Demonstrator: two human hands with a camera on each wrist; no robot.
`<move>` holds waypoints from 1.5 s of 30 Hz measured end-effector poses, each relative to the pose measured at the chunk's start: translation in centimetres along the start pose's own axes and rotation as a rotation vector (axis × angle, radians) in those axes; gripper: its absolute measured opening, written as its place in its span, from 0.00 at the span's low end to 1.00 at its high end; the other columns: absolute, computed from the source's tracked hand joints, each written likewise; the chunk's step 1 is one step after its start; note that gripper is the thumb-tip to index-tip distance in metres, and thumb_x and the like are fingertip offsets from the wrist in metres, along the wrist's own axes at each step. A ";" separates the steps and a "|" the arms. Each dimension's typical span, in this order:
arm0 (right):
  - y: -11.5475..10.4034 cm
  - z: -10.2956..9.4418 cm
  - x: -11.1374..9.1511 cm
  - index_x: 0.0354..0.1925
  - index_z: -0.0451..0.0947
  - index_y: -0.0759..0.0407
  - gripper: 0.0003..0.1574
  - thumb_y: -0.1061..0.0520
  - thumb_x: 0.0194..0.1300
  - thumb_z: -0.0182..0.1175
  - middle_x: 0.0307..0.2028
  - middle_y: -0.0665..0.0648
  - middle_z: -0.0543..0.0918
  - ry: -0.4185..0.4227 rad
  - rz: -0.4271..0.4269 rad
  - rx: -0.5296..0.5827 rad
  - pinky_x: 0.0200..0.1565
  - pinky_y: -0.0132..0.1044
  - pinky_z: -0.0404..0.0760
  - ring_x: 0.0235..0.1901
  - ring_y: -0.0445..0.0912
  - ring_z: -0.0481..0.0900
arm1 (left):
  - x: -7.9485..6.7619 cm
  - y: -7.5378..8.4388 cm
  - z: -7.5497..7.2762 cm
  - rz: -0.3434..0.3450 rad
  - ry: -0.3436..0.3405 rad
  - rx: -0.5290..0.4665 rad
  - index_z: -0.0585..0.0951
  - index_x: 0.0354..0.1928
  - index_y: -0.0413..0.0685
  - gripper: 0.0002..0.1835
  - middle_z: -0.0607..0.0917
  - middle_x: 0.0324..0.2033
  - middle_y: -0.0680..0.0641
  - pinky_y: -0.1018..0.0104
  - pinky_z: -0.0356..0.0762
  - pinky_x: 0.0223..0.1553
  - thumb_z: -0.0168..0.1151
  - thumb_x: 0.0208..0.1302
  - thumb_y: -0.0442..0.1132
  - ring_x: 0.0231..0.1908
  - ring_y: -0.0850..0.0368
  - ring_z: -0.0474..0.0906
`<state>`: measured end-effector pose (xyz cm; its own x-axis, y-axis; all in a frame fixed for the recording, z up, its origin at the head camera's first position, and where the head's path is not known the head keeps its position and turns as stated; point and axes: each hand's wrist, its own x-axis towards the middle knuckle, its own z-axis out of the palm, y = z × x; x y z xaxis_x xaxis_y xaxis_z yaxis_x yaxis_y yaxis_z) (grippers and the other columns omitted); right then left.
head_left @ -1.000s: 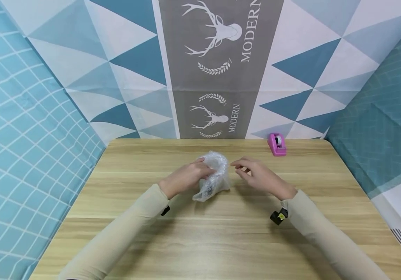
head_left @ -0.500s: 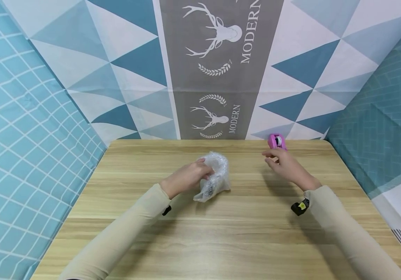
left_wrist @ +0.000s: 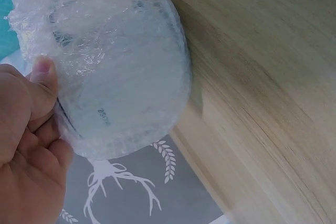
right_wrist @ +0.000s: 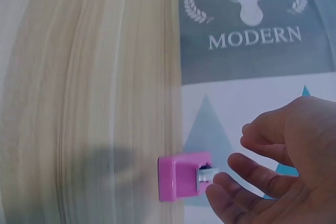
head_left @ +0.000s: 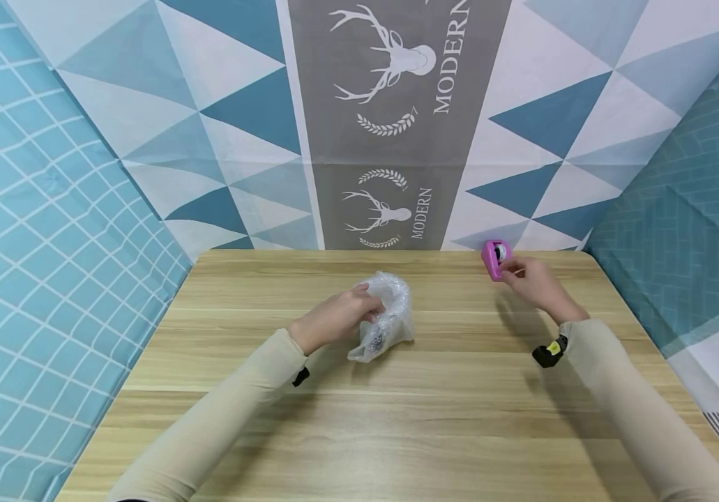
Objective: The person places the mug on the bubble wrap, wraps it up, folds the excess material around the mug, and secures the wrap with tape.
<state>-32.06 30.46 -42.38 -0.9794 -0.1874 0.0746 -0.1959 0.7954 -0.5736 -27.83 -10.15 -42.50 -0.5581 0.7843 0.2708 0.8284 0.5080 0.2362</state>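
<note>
A round-ended object in clear bubble wrap point(head_left: 397, 310) stands on the wooden table in the head view, its wrap loose at the near end. My left hand point(head_left: 337, 321) grips it from the left side. In the left wrist view, the thumb presses on the bubble-wrapped object point(left_wrist: 131, 87), and small dark print shows through the plastic; its kind is hidden by the wrap. My right hand point(head_left: 541, 289) is at the pink tape dispenser point(head_left: 491, 260), its fingertips overlapping the near side. The right wrist view shows those fingers loosely bent beside the dispenser point(right_wrist: 168, 179), holding nothing.
The wooden table point(head_left: 359, 432) ends at the back against a patterned cloth point(head_left: 390, 125) with deer heads and triangles. Blue gridded cloth point(head_left: 51, 244) hangs on the left, and a teal cloth point(head_left: 698, 209) on the right.
My right hand has moved right, from beside the wrapped object to the tape dispenser. The left hand keeps its grip in the same place.
</note>
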 end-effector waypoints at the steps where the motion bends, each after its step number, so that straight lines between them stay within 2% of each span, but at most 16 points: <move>1: 0.2 -0.1 0.1 0.59 0.76 0.74 0.22 0.58 0.77 0.53 0.55 0.76 0.81 -0.002 0.006 -0.007 0.52 0.61 0.84 0.53 0.68 0.80 | 0.0 0.0 0.0 -0.002 0.000 -0.001 0.85 0.42 0.43 0.06 0.88 0.36 0.49 0.50 0.64 0.76 0.68 0.65 0.29 0.41 0.56 0.87; 7: 1.3 -0.3 0.9 0.59 0.76 0.76 0.24 0.58 0.77 0.53 0.56 0.78 0.79 -0.033 0.061 -0.022 0.51 0.59 0.84 0.54 0.68 0.80 | -0.1 0.0 0.1 -0.009 -0.002 -0.002 0.85 0.41 0.45 0.06 0.89 0.37 0.51 0.50 0.64 0.76 0.69 0.64 0.29 0.44 0.56 0.88; 11: 1.9 -0.2 1.4 0.59 0.77 0.77 0.24 0.58 0.76 0.53 0.55 0.78 0.80 -0.032 0.091 -0.024 0.49 0.54 0.84 0.51 0.65 0.81 | -0.2 0.0 0.0 0.002 0.001 -0.004 0.85 0.40 0.46 0.06 0.89 0.36 0.52 0.50 0.64 0.76 0.69 0.63 0.29 0.43 0.57 0.87; 17: 2.5 0.3 2.3 0.61 0.74 0.77 0.26 0.56 0.77 0.52 0.57 0.78 0.79 -0.038 0.172 0.045 0.49 0.46 0.82 0.52 0.62 0.79 | 0.0 0.0 -0.1 0.004 -0.006 -0.010 0.85 0.41 0.45 0.05 0.89 0.38 0.51 0.50 0.64 0.76 0.69 0.64 0.31 0.45 0.56 0.88; 25: 2.9 1.3 3.4 0.61 0.74 0.76 0.27 0.55 0.77 0.49 0.51 0.75 0.82 0.027 0.239 0.065 0.38 0.32 0.78 0.45 0.56 0.79 | 0.1 0.0 -0.2 -0.005 -0.013 -0.014 0.85 0.42 0.45 0.06 0.90 0.38 0.50 0.50 0.64 0.76 0.69 0.64 0.30 0.45 0.55 0.88; 29: 3.0 1.7 3.9 0.60 0.75 0.75 0.26 0.55 0.77 0.49 0.48 0.73 0.83 0.056 0.287 0.119 0.35 0.31 0.79 0.42 0.55 0.81 | 0.1 0.0 -0.2 -0.012 -0.020 -0.012 0.86 0.42 0.46 0.06 0.90 0.38 0.51 0.51 0.64 0.76 0.69 0.64 0.30 0.45 0.55 0.88; 33: 3.1 1.9 4.4 0.59 0.77 0.75 0.26 0.56 0.76 0.49 0.46 0.72 0.85 0.066 0.315 0.113 0.34 0.31 0.78 0.41 0.54 0.82 | 0.2 0.1 -0.3 -0.012 -0.023 -0.018 0.85 0.41 0.46 0.05 0.90 0.38 0.50 0.51 0.64 0.76 0.69 0.64 0.31 0.45 0.55 0.88; 41: 3.8 1.7 5.0 0.54 0.80 0.77 0.25 0.55 0.77 0.52 0.33 0.65 0.87 0.054 0.309 0.106 0.29 0.31 0.77 0.29 0.43 0.79 | 0.3 0.2 -0.4 -0.007 -0.045 -0.031 0.85 0.40 0.45 0.04 0.91 0.38 0.49 0.49 0.64 0.76 0.69 0.65 0.31 0.45 0.55 0.88; 45: 3.7 1.7 5.2 0.52 0.79 0.78 0.25 0.54 0.78 0.53 0.32 0.64 0.87 0.042 0.315 0.122 0.29 0.31 0.78 0.27 0.41 0.79 | 0.2 0.1 -0.3 -0.013 -0.048 -0.030 0.87 0.42 0.43 0.06 0.91 0.41 0.49 0.49 0.64 0.76 0.69 0.64 0.30 0.46 0.55 0.88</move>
<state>-37.75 31.48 -45.51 -0.9926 0.0823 -0.0897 0.1213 0.7349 -0.6672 -27.92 -10.04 -42.09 -0.5656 0.7940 0.2227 0.8187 0.5082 0.2674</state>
